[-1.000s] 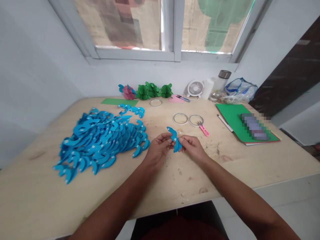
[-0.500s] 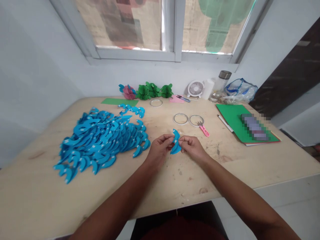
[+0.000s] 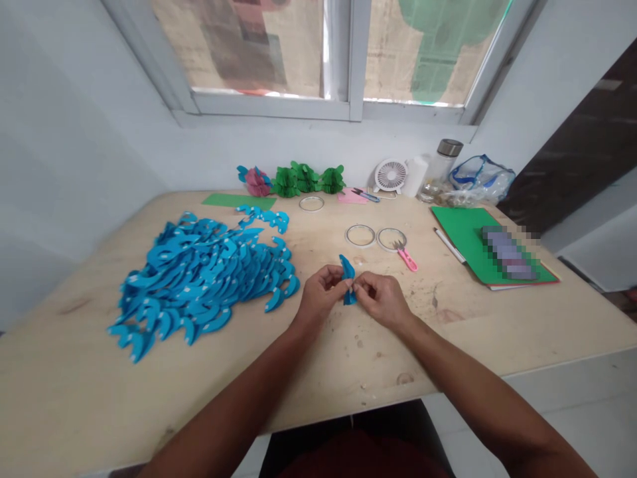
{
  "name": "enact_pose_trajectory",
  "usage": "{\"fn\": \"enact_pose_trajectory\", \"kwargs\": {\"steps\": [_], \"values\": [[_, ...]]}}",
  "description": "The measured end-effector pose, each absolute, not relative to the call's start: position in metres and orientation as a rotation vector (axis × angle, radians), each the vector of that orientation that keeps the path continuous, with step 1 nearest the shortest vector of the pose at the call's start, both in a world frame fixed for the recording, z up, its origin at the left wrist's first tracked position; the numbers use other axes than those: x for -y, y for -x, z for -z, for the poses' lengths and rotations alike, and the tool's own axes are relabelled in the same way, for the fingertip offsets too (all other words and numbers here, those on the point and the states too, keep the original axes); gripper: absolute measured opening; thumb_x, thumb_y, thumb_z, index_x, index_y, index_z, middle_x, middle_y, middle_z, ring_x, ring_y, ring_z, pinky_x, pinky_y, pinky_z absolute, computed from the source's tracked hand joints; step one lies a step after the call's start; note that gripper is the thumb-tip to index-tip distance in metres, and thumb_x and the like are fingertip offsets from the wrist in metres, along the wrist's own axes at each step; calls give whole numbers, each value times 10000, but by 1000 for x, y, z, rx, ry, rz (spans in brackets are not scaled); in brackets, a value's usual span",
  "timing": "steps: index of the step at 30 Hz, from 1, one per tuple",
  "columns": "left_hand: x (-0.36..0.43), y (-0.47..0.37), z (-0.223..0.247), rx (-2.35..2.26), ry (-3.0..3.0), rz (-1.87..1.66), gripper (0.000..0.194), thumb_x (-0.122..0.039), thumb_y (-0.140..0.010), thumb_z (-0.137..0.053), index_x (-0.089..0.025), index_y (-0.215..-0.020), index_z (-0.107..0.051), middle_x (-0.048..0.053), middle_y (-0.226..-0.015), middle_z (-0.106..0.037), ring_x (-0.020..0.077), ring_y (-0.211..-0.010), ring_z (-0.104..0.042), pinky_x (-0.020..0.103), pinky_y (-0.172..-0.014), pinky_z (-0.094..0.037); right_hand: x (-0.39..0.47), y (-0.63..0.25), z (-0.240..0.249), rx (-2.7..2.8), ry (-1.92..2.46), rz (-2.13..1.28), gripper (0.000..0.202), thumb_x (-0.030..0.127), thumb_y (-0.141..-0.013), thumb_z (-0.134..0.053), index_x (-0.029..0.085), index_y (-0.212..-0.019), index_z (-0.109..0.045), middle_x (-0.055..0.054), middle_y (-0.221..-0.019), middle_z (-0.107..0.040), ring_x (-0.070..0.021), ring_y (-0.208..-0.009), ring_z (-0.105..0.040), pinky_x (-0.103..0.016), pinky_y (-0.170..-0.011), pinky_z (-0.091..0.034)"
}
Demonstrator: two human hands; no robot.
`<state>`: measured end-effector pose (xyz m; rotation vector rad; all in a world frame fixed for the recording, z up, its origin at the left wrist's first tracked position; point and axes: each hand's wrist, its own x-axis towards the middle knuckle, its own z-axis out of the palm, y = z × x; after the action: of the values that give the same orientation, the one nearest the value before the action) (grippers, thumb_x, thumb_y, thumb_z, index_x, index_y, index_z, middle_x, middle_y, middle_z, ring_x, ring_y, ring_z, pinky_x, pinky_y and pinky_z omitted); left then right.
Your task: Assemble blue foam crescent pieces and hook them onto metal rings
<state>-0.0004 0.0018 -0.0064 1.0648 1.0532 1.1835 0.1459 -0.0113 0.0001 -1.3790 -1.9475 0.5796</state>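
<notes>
Over the middle of the table, a small curved blue paper piece (image 3: 348, 267) is pinched between both hands. My left hand (image 3: 322, 290) grips it from the left with thumb and fingers. From the right, my right hand (image 3: 382, 295) closes its fingertips on the piece's edge, almost touching the left thumb. Fingers cover the piece's middle part. Left of my hands lies a large heap of similar blue paper pieces (image 3: 209, 272), many bearing small white squares. A short blue strip of joined pieces (image 3: 263, 218) rests behind the heap.
Beyond my hands lie metal rings (image 3: 360, 236) and pink-handled snips (image 3: 406, 257). Green paper puffs (image 3: 306, 177), a small white fan (image 3: 391, 176) and a glass bottle (image 3: 442, 169) line the wall. To the right are a green folder (image 3: 462, 239), a blurred phone-like object (image 3: 507, 252) and a marker (image 3: 449, 245).
The blue paper piece has turned and looks narrower, folded or seen more edge-on. My right fingertips have moved left, closer to my left thumb.
</notes>
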Motion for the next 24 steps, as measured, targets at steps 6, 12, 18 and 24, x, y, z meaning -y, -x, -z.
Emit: {"fn": "enact_pose_trajectory", "kwargs": {"steps": [6, 12, 18, 24], "values": [[-3, 1, 4, -989, -974, -1175, 202, -223, -626, -660, -152, -815, -671, 22, -724, -673, 131, -638, -598, 246, -615, -460, 10, -147, 0, 1899, 1390, -615, 144, 228, -774, -494, 161, -691, -590, 41, -501, -455, -86, -465, -404, -209, -486, -290], [-2, 2, 0, -977, -868, -1175, 207, -202, -616, -651, -148, -812, -691, 43, -719, -675, 153, -652, -613, 255, -593, -475, 8, -149, 4, 1825, 1373, -698, 144, 246, -770, -506, 169, -677, -584, 42, -498, -446, -88, -461, -403, -214, -480, -300], [-2, 3, -2, -951, -803, -1157, 218, -235, -624, -674, -148, -822, -701, 58, -695, -675, 159, -639, -612, 270, -591, -486, 5, -150, 7, 1743, 1334, -823, 163, 261, -763, -507, 174, -636, -560, 47, -482, -407, -88, -456, -380, -216, -467, -280], [-3, 4, 0, -929, -787, -1140, 223, -246, -635, -673, -134, -828, -696, 53, -655, -665, 151, -627, -611, 268, -601, -476, 3, -151, 7, 1687, 1300, -937, 189, 282, -771, -505, 167, -626, -543, 50, -496, -380, -84, -464, -351, -216, -466, -278]]}}
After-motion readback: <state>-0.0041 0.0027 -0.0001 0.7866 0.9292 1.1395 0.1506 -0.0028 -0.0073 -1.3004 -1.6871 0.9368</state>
